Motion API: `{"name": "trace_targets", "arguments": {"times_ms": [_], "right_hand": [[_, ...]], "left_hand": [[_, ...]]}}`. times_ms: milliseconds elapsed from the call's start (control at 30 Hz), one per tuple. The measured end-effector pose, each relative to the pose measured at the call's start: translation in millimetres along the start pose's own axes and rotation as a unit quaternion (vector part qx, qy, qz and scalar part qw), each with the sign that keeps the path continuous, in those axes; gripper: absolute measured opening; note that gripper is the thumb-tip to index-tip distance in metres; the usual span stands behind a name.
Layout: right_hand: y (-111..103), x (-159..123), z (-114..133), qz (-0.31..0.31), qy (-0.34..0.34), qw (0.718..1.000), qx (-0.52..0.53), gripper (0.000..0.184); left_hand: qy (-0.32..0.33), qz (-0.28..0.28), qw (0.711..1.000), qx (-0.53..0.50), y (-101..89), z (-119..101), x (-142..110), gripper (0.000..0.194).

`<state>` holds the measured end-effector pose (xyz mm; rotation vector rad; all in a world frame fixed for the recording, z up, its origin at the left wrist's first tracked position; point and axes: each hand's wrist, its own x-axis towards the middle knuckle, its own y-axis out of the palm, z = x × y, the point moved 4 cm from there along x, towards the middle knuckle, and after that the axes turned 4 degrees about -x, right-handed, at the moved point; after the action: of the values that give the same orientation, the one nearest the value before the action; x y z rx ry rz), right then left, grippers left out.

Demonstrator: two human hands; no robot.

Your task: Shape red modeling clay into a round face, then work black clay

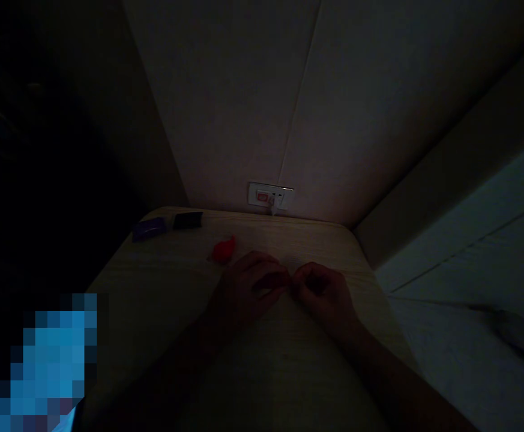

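A pale wall (225, 108) with a vertical seam fills most of the upper view, dim in the low light. Below it lies the light, wood-grained tabletop (284, 378), its far edge close to the wall and its far corners rounded. On the right is a whitish surface (451, 354), with a dark grey bundle (518, 336) lying on it. A pixelated blue patch (54, 360) covers the lower left. Over the middle of the tabletop, the left hand (248, 285) and right hand (322, 294) come together, fingertips side by side. Each grip is curled nearly closed, thumb brought toward the fingers; a dark gap shows inside each curl, and I cannot tell whether anything is pinched there. A socket plate (252, 194) sits low on the wall, just above the tabletop's far edge. In the far left corner lie a purple packet (149, 229) and, just to its right, a black packet (188, 220); any print on either is too dark to read. The small red thing (223, 251), pointed at its upper end, lies on the tabletop just beyond the left hand. Smallest are the whitish plug (273, 206) in the socket plate and the red switch (262, 197) beside it.
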<state>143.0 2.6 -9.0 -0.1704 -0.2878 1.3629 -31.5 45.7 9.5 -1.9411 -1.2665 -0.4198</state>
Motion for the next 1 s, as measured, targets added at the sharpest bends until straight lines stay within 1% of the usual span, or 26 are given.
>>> {"name": "trace_targets", "arguments": {"times_ms": [133, 267, 333, 433, 500, 600, 800, 867, 1000], "right_hand": [[0, 0, -2, 0.0, 0.018, 1.0, 0.02, 0.01], [-2, 1, -4, -0.023, 0.052, 0.994, 0.089, 0.009], [-5, 3, -6, -0.048, 0.072, 0.986, 0.139, 0.011], [-11, 7, -10, -0.094, 0.085, 0.967, 0.223, 0.016], [-13, 9, -13, -0.107, 0.09, 0.954, 0.264, 0.018], [-12, 9, -14, -0.089, 0.095, 0.946, 0.296, 0.02], [-5, 6, -11, -0.032, 0.101, 0.942, 0.319, 0.023], [-5, 6, -9, -0.024, 0.102, 0.944, 0.314, 0.022], [-5, 6, -8, -0.016, 0.121, 0.943, 0.311, 0.019]], "left_hand": [[-0.006, 0.001, 1.0, -0.003, 0.1, 1, 0, 0.026], [-0.002, -0.01, 1.0, -0.002, -0.4, 0, 0, 0.027], [-0.003, -0.012, 1.0, -0.004, -0.5, 0, 1, 0.027], [-0.008, -0.009, 1.0, -0.004, -0.4, 1, 0, 0.026], [-0.012, -0.006, 1.0, -0.005, -0.3, 1, 0, 0.025], [-0.02, -0.004, 1.0, -0.001, 0.0, 2, -1, 0.026], [-0.027, -0.019, 0.999, 0.032, -3.5, 6, 1, 0.026], [-0.041, -0.034, 0.997, 0.063, -8.3, 9, 2, 0.027], [-0.088, -0.089, 0.985, 0.119, -23.3, 15, 3, 0.027]]}}
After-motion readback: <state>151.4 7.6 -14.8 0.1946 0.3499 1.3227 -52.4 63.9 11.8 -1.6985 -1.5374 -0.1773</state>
